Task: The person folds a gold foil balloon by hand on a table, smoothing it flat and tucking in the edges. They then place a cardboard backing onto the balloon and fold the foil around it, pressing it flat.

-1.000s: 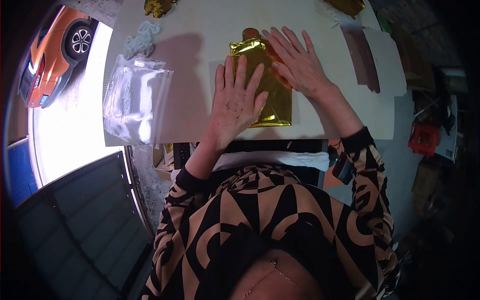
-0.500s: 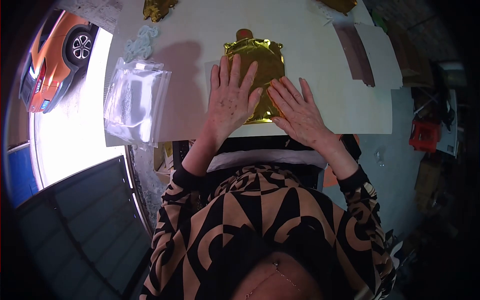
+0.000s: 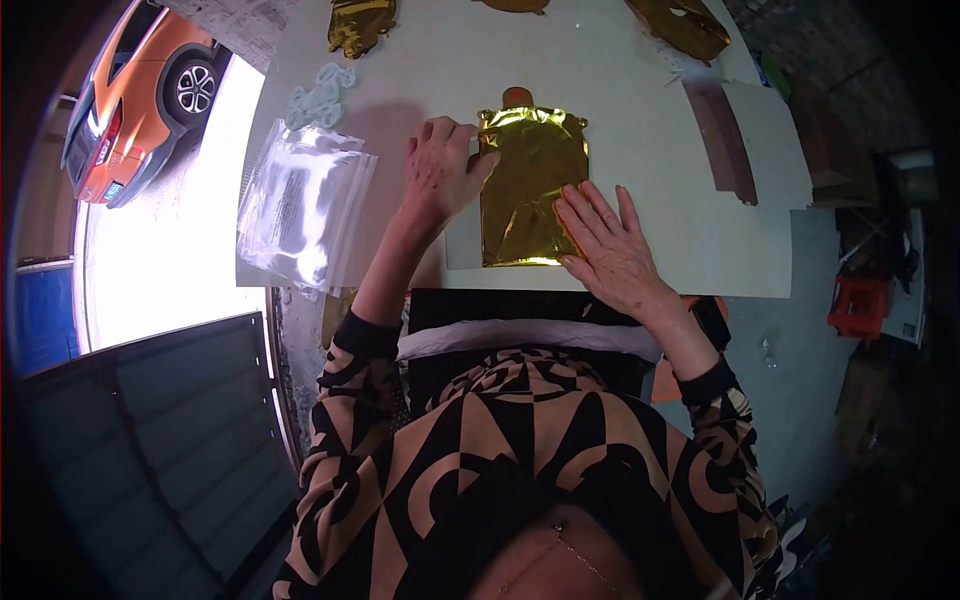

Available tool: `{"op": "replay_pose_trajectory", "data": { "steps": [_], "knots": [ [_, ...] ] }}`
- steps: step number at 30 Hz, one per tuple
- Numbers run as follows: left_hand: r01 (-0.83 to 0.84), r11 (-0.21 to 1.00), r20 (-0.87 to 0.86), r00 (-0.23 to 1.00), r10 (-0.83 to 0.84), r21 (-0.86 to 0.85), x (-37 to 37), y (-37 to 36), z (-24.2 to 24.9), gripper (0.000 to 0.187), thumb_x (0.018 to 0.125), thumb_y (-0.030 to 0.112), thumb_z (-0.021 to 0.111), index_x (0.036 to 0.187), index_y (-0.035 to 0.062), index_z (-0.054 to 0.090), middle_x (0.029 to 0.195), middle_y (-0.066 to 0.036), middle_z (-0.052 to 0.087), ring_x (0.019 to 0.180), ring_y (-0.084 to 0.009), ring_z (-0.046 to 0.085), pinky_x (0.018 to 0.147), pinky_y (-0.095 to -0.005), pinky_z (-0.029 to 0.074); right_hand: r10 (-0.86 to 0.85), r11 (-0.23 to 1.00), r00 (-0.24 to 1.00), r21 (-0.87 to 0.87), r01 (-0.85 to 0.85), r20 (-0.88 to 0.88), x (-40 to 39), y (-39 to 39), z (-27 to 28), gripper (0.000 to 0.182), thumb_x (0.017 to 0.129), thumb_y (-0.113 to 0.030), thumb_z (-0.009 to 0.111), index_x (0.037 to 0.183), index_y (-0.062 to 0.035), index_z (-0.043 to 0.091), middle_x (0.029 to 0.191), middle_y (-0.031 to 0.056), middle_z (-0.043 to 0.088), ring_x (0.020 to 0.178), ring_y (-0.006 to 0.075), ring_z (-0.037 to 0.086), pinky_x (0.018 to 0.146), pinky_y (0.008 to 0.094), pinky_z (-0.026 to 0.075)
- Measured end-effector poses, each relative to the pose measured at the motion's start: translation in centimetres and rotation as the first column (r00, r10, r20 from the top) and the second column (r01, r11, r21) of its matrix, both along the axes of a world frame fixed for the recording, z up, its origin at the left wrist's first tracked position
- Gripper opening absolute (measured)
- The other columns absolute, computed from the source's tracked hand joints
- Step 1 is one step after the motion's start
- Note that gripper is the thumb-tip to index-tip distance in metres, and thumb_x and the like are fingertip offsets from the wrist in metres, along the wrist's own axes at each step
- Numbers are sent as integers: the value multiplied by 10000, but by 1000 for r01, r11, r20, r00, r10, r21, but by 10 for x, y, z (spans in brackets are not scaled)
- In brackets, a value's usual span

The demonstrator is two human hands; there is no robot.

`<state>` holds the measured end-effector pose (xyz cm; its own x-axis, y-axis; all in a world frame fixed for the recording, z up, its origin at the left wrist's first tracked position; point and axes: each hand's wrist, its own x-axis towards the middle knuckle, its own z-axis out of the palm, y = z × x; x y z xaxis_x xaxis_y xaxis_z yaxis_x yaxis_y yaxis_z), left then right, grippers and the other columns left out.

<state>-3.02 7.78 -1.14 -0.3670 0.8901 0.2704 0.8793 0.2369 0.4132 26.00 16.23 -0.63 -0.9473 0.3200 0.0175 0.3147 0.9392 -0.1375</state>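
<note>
A shiny gold foil pouch with a dark cap bearing a red mark at its top lies flat in front of me. My left hand is at the pouch's left edge, fingers bent and thumb spread apart over the foil; I see nothing held in it. Flat on the lower right edge of the pouch rests my right hand, its fingers stretched out. A thin pale sheet shows from under the pouch on the left.
On the white tabletop, clear plastic bags lie left, below crumpled pale material. More gold foil pieces line the far side. A brown strip lies right. A red stool stands beyond.
My left hand has lifted off the pouch's middle to its left edge, fingers curling. The right hand stays flat on the pouch. The whole view has shifted slightly.
</note>
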Motion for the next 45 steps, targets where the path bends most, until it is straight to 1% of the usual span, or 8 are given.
{"op": "replay_pose_trajectory", "data": {
  "steps": [12,18,21,25,28,32,35,45],
  "knots": [
    [81,990,18,996,-84,114,30,-39,-6,541,812,267,858,1264,55,648,1184,-131,602,1171,-344,535,957,-476,417,20,998,998,-57,-17,52,24,-19,8,807,1016,-508,586,1667,-120,310,1746,65,263,1633,267,156,1328,576,39],
    [49,988,69,996,-60,147,36,-46,-4,727,831,301,854,1445,60,546,1395,-155,557,1287,-366,509,1049,-507,397,56,990,994,-123,-67,-90,31,-21,12,920,889,-485,751,1653,-165,350,1730,45,287,1621,264,187,1335,580,97],
    [179,965,116,972,-203,191,41,-63,5,852,826,349,860,1539,91,473,1558,-162,469,1450,-379,427,1176,-535,332,104,994,989,-30,-107,-108,35,-21,5,919,835,-391,814,1630,-191,400,1706,22,330,1607,249,229,1339,564,144],
    [457,889,48,888,-458,30,55,-105,16,905,783,393,883,1555,147,480,1656,-142,397,1576,-356,309,1277,-534,228,126,990,991,63,-123,-42,40,-20,2,853,812,-270,820,1589,-200,476,1662,0,411,1575,226,314,1338,525,207],
    [532,840,41,847,-531,-112,70,-127,8,913,761,379,888,1548,150,487,1641,-126,426,1562,-312,348,1271,-524,248,138,986,986,103,-127,-99,41,-21,-3,821,800,-221,812,1564,-196,514,1634,0,457,1554,221,361,1329,509,242],
    [457,884,-185,865,-467,-97,78,-131,-12,684,834,148,789,1487,162,585,1562,-75,541,1506,-245,453,1273,-489,275,142,987,984,92,-132,-107,42,-21,-5,829,784,-208,816,1559,-196,521,1629,1,463,1550,222,369,1320,509,258],
    [455,890,-189,871,-454,-40,78,-130,-17,579,884,55,686,1450,157,624,1525,-69,586,1474,-237,498,1269,-483,286,138,989,984,60,-132,-111,41,-21,-2,837,772,-202,820,1555,-196,525,1628,1,464,1549,222,373,1320,508,257],
    [520,854,-155,843,-515,-12,72,-130,-1,491,901,39,633,1386,103,668,1462,-73,650,1412,-244,568,1164,-477,434,168,984,958,-24,-178,-230,44,-19,1,746,755,-120,805,1472,-156,606,1576,25,529,1514,237,433,1299,507,305]
  ]
}}
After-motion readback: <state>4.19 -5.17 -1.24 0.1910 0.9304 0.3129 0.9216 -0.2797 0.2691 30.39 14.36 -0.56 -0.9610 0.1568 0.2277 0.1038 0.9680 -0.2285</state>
